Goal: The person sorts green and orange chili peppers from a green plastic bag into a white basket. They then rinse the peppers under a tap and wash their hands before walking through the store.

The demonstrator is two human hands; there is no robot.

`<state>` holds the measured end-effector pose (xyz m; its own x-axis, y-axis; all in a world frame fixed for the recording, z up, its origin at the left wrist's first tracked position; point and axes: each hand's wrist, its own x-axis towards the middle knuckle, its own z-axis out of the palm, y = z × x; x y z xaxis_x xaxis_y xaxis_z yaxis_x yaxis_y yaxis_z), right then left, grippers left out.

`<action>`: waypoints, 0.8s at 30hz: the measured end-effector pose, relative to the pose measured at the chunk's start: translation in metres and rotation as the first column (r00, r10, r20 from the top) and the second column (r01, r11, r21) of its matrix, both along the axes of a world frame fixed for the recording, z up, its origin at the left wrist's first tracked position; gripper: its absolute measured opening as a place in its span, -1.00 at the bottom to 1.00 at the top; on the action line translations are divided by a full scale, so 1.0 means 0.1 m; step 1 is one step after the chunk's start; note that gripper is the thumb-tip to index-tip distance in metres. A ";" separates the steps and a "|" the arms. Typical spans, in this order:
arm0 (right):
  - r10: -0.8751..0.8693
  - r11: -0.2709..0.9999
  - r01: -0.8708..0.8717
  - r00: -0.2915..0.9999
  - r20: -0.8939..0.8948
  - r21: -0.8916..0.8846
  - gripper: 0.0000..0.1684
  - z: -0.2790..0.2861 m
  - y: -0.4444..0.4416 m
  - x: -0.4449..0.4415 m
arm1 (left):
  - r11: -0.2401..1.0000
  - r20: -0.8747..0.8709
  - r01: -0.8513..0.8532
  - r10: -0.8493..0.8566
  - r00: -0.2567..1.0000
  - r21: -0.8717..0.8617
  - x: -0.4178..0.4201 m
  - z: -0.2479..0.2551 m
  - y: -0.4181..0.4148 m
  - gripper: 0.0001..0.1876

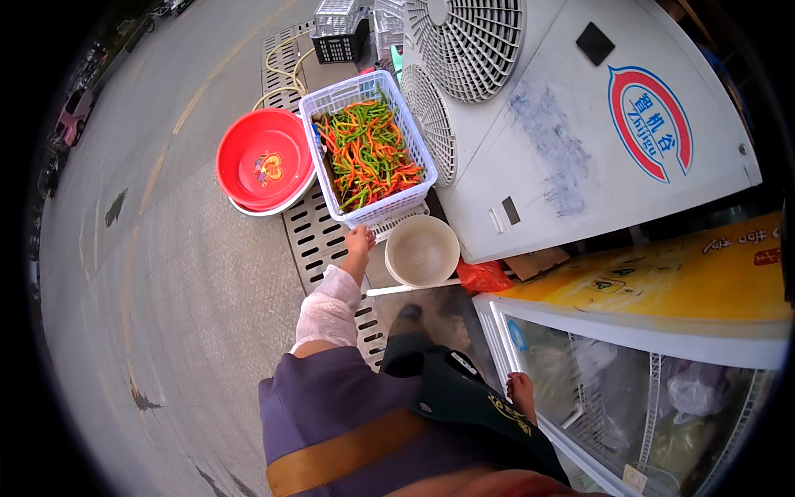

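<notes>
My left hand (360, 240), at the end of a pale lace oversleeve, reaches forward just below the near corner of a white plastic crate (371, 217). Its fingers are loosely bent, and I see nothing in them. The crate holds a heap of red, orange and green chili peppers (372, 152). A round cream bucket (423, 251) stands just right of this hand. My right hand (520, 394) hangs low beside the glass-door display refrigerator (615, 410), fingers curled inward. What lies inside its fingers, and whether it touches the door frame, cannot be made out.
A red plastic basin (248, 149) sits in a white one left of the crate. Slotted drain covers (307, 239) run below. A white unit with round fan grilles (484, 43) stands at right, near a red plastic bag (483, 277). A hose (286, 74) and black crate (340, 46) lie farther off.
</notes>
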<state>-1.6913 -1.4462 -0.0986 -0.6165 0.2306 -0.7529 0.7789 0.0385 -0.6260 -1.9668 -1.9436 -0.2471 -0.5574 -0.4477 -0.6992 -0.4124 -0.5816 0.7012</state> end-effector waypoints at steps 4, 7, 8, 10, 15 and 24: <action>0.012 0.963 -0.004 1.000 -0.029 0.271 -0.83 -0.28 0.34 0.77 | 0.931 0.037 0.355 -0.359 0.933 0.085 0.84 -0.01 1.04 -0.71; -0.122 0.937 0.141 0.989 -0.079 0.320 -0.83 -0.41 0.55 1.53 | 0.673 0.090 0.734 -0.740 0.666 0.093 1.25 0.32 2.05 -0.71; -0.217 0.922 0.231 0.973 -0.077 0.311 -0.84 -0.35 0.56 1.75 | 0.611 0.107 0.790 -0.790 0.603 0.058 1.37 0.30 2.44 -0.77; -0.355 0.869 0.421 0.896 -0.265 0.259 -0.85 -0.53 0.66 2.50 | 0.209 -0.005 0.978 -0.978 0.209 -0.028 1.61 0.36 3.24 -0.75; -0.908 0.398 0.908 0.370 -0.197 -0.129 -0.86 -0.56 0.47 3.98 | -0.383 -0.092 0.866 -0.898 -0.431 -0.322 2.53 1.01 5.00 -0.73; -0.747 -0.566 0.748 -0.643 -0.168 -0.348 -0.89 -0.71 0.11 5.37 | -0.849 -0.125 0.416 -0.398 -0.909 -0.325 4.85 1.77 6.88 -0.68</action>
